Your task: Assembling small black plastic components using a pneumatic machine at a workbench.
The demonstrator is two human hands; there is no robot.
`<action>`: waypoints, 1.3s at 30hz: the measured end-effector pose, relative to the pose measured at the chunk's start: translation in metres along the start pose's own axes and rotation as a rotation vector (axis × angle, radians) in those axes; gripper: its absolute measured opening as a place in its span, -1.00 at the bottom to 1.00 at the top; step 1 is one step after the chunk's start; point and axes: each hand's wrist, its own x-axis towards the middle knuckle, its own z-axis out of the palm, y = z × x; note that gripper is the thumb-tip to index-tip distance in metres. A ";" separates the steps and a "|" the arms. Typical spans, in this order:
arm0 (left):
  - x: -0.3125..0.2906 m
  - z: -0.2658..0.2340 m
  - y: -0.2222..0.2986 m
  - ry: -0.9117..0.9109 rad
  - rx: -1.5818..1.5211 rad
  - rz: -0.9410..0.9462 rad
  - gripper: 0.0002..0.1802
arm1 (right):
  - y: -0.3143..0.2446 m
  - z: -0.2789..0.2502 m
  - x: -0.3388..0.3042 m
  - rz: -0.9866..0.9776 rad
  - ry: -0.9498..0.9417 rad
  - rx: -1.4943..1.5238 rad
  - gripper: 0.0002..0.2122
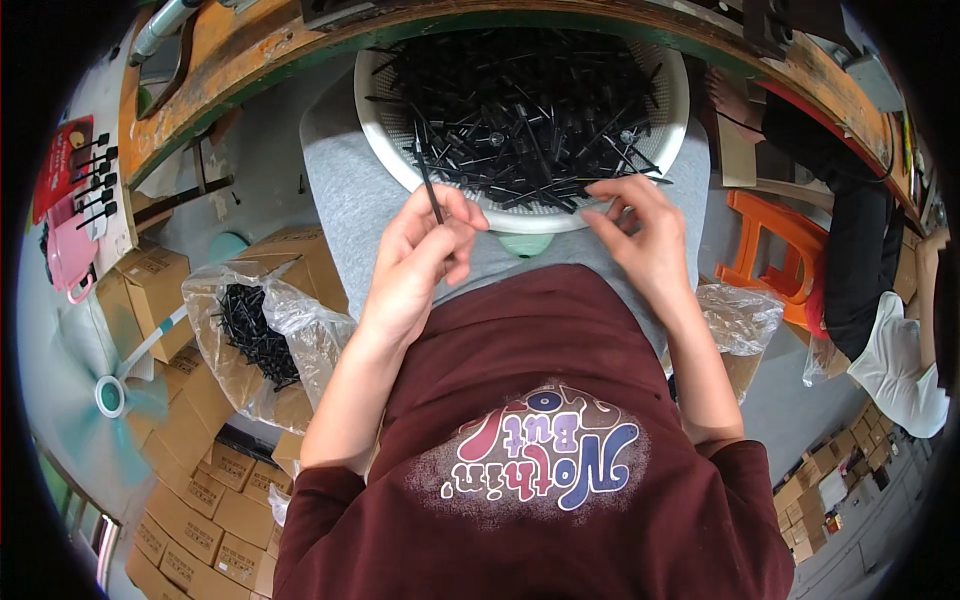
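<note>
A white basket [371,125] rests across my lap, heaped with slim black sticks [530,130], some with shiny, clear-looking ends. My left hand [428,240] pinches one thin black stick [431,190] between thumb and fingers at the basket's near left rim. That stick points up and away, its far end over the pile. Over the near right rim is my right hand [640,225], fingers bent and thumb apart from them, with nothing visible in its grasp. Its fingertips are close to the outermost sticks; whether they touch is unclear.
A wooden bench [240,60] curves beyond the basket. To the left stand a clear bag of black pieces [255,335], cardboard boxes [190,500] and a spinning fan [110,397]. At right are an orange stool [765,245], another plastic bag [735,325] and a seated person [855,240].
</note>
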 end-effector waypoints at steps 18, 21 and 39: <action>0.040 -0.001 -0.045 0.177 1.304 0.347 -0.76 | 0.010 0.019 0.010 -0.186 0.048 -0.340 -0.82; 0.043 0.004 -0.045 0.153 1.365 0.305 -0.75 | 0.012 0.031 0.019 -0.272 0.068 -0.439 -0.83; 0.043 0.001 -0.048 0.133 1.354 0.345 -0.71 | 0.013 0.024 0.023 -0.207 -0.003 -0.201 -0.86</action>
